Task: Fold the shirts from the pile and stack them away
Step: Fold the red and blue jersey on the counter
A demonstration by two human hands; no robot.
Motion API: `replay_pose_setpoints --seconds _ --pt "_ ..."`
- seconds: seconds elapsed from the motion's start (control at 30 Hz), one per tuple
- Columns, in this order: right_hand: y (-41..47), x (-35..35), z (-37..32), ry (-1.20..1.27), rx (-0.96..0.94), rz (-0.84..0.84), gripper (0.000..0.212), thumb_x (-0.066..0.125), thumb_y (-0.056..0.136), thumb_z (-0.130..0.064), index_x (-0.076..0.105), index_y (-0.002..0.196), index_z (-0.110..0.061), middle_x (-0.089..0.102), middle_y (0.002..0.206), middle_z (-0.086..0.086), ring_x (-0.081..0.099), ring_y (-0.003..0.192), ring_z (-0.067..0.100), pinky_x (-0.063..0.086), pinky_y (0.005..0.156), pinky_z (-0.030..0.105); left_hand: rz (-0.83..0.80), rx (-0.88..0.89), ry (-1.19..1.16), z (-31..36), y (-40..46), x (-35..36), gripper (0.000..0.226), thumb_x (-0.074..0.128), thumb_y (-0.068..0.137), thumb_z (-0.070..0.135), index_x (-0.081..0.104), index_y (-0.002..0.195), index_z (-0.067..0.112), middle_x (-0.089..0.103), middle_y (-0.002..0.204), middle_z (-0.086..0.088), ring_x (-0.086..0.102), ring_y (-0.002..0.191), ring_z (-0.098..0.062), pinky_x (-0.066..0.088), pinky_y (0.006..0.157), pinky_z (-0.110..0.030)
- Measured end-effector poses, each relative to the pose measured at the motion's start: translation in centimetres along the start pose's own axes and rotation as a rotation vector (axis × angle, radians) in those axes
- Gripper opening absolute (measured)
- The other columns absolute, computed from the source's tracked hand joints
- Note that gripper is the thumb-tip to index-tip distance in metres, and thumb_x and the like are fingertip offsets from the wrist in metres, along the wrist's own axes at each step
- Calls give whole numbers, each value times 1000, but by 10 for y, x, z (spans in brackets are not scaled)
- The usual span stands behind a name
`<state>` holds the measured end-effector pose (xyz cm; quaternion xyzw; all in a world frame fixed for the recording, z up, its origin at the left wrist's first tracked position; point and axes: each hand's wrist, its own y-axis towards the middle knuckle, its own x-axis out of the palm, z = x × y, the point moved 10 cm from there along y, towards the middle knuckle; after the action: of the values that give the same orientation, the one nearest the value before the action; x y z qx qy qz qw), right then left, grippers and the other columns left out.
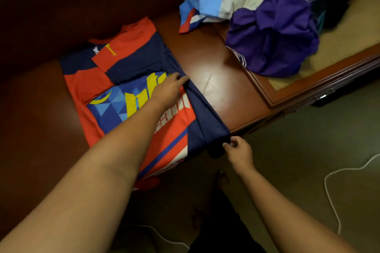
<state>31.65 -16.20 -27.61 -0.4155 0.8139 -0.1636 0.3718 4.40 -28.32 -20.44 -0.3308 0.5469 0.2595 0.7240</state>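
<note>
Mid-frame, our left hand [170,88] pressed flat on the red-and-navy printed jersey [115,80] on the glossy brown tabletop [213,76]; our right hand [238,150] pinched its navy sleeve [205,125]

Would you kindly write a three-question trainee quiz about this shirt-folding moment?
1. True or false: the purple shirt is already folded.
2. Which hand pinches the navy edge of the jersey? A) left B) right
3. Fill in: the left hand rests on the jersey's ____ letters.

Key: 1 false, it lies crumpled on the table. 2 B, the right hand. 3 yellow.
</note>
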Motion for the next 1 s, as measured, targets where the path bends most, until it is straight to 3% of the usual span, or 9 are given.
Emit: replay_pose_setpoints --seconds 0.1,0.2,0.33,0.43,0.6,0.67,0.73,0.87,1.0 --pt "-2 -6 -4 -93 -116 26 8 64 88 -17 59 92 -11 51 104 4 53 101 23 49 86 38 41 -11 -11 1 9 3 45 50 91 16 49 136 21 43 127 -15 52 111 -36 49 82 -48" --pt "-16 -13 -23 -98 -271 22 11 62 88 -12 51 85 -12 53 88 2 53 80 18 40 63 27 118 -15 -21 7 16 -8 27 46 90 9 54 116 8 43 113 -19 54 94 -40 47 70 -49" --pt "-49 -24 -50 -190 -483 25 17 60 87 -9 45 85 -18 53 82 -1 52 71 18 41 60 32 201 -13 -57 8 12 -33 22 45 89 7 54 108 9 46 108 -17 54 90 -39 36 61 -46" --pt "-86 -13 -74 -355 -749 11 22 62 80 -9 45 87 -21 51 85 1 52 72 20 40 59 31 288 -32 -84 -3 -2 -51 21 47 89 9 57 108 9 49 107 -17 54 93 -39 39 62 -48" --pt "-129 55 -57 -691 -1003 -300 18 59 83 -19 57 101 -16 56 98 5 56 88 24 50 71 38 203 -120 -75 -41 -37 -27 33 48 92 13 57 124 15 48 122 -14 52 107 -37 45 72 -48" --pt "-132 70 -38 -770 -947 -424 21 52 92 -23 57 111 -16 55 108 5 53 99 22 47 83 37 196 -162 -91 -51 -59 -16 40 49 89 8 55 129 14 47 126 -17 51 111 -38 48 78 -49" --pt "-122 69 -29 -705 -827 -427 23 48 94 -21 57 115 -17 54 112 3 51 104 19 45 90 36 229 -214 -149 -55 -88 -7 41 51 87 5 57 128 9 50 124 -19 50 112 -40 48 84 -49" --pt "-81 46 -20 -407 -509 -236 16 55 92 -10 64 105 -11 61 103 5 56 97 19 44 85 30 416 -377 -386 -52 -186 2 30 50 85 1 64 112 2 58 109 -21 54 103 -37 39 92 -39" --pt "-42 32 -3 -147 -173 -132 19 58 91 -6 61 110 -3 65 102 16 57 88 23 44 73 30 608 -802 -773 -54 -310 38 18 54 88 -1 67 100 2 64 100 -13 59 94 -27 38 80 -21"
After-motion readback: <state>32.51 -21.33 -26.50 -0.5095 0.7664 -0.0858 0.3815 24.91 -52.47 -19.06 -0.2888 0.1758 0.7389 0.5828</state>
